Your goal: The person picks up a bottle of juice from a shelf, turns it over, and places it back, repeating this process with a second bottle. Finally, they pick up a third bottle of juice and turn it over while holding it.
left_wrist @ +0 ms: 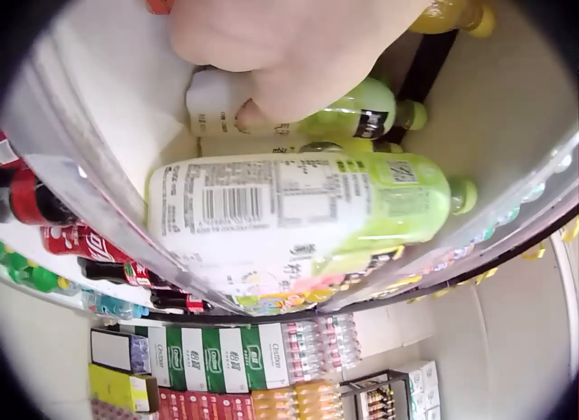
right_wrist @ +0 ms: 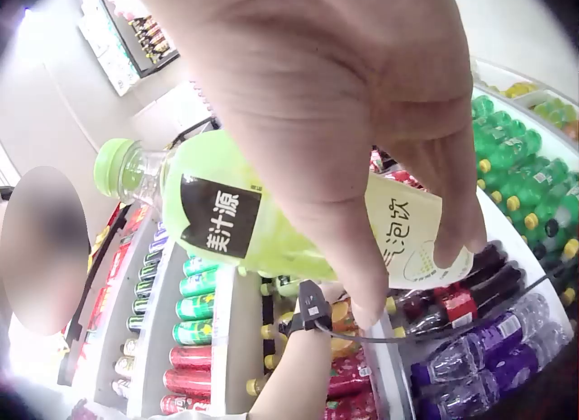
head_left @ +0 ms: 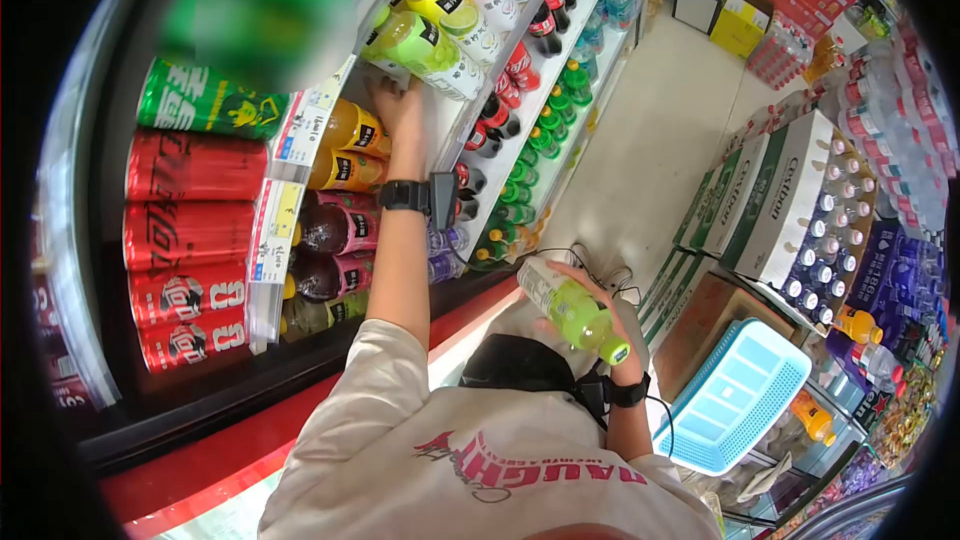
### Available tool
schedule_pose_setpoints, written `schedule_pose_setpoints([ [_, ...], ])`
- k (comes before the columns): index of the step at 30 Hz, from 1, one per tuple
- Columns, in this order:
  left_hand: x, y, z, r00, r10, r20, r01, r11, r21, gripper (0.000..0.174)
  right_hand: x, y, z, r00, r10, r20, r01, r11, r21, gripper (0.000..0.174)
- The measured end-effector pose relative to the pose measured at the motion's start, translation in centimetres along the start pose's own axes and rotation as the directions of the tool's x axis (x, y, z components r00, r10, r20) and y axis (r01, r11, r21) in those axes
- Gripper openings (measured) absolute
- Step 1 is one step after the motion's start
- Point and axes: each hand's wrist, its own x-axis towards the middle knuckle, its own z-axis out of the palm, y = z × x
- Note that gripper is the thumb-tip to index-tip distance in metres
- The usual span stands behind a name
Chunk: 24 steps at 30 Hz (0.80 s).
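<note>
Inside the refrigerated shelf, my left hand (head_left: 400,110) reaches in beside several green-and-white drink bottles (head_left: 430,52). The left wrist view shows this hand (left_wrist: 298,40) curled over one green-capped bottle (left_wrist: 348,117), thumb against its white label; the other fingertips are hidden. A larger green-and-white bottle (left_wrist: 262,198) lies just beside it in that view. Away from the shelf, near my waist, my right hand (head_left: 622,325) grips another green-and-white bottle (head_left: 578,308). In the right wrist view the thumb and fingers of the right hand (right_wrist: 362,103) are round this bottle (right_wrist: 289,230).
Orange juice bottles (head_left: 355,170) and dark purple bottles (head_left: 335,228) stand beside my left forearm. Red cans (head_left: 190,166) fill the shelf at the left. A light-blue basket (head_left: 735,390) sits at the right, near a carton of bottles (head_left: 790,200). A cable (head_left: 625,285) runs near my right hand.
</note>
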Motion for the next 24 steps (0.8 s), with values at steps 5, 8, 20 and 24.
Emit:
schedule_pose_setpoints([
  [5, -5.3, 3.8, 2.0, 0.997, 0.078, -0.017, -0.078, 0.997, -0.010, 0.084, 0.9, -3.0, -1.0, 0.992, -0.101, -0.073, 0.090, 0.987, -0.132, 0.078],
  [8, -6.2, 5.9, 3.4, 0.959, 0.273, -0.080, -0.243, 0.933, 0.264, 0.085, 0.5, -6.1, -1.4, 0.974, -0.196, -0.114, 0.165, 0.958, -0.234, 0.078],
  [20, -3.7, 6.1, 4.3, 0.907, 0.408, -0.102, -0.356, 0.874, 0.330, 0.075, -4.1, -11.7, -3.3, 0.895, -0.382, -0.230, 0.249, 0.857, -0.451, 0.080],
  [24, -3.8, 5.8, 3.8, 0.984, 0.142, -0.106, -0.095, 0.927, 0.362, 0.081, -6.0, -12.8, -3.4, 0.897, -0.385, -0.215, 0.237, 0.832, -0.501, 0.084],
])
